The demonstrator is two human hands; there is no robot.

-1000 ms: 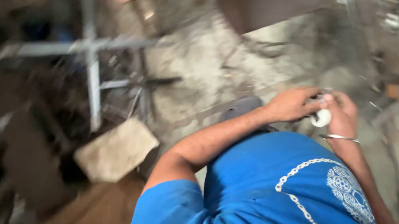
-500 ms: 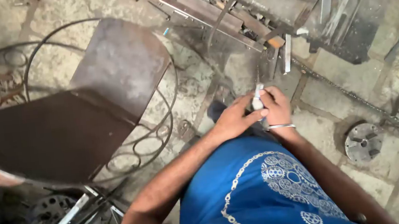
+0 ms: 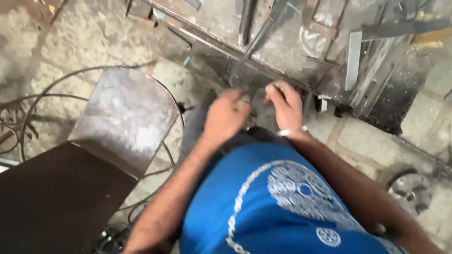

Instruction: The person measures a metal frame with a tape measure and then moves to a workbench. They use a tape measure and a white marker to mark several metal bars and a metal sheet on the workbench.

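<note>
- Below the head camera, a person in a blue shirt [image 3: 280, 216] reaches both hands forward to the edge of a metal bench [image 3: 283, 31].
- Left hand [image 3: 226, 116] is curled, right hand [image 3: 285, 104] bent at the bench edge; blur hides whether either grasps anything.
- Steel strips [image 3: 353, 57] lie on the bench, beyond the hands.
- A rusty metal chair [image 3: 118, 116] stands to the left.

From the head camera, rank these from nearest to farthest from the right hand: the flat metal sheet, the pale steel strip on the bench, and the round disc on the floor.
From the right hand:
1. Steel strip, up on the bench to its right.
2. Metal sheet, to its left past the left hand.
3. Round disc, on the floor, lower right.
</note>
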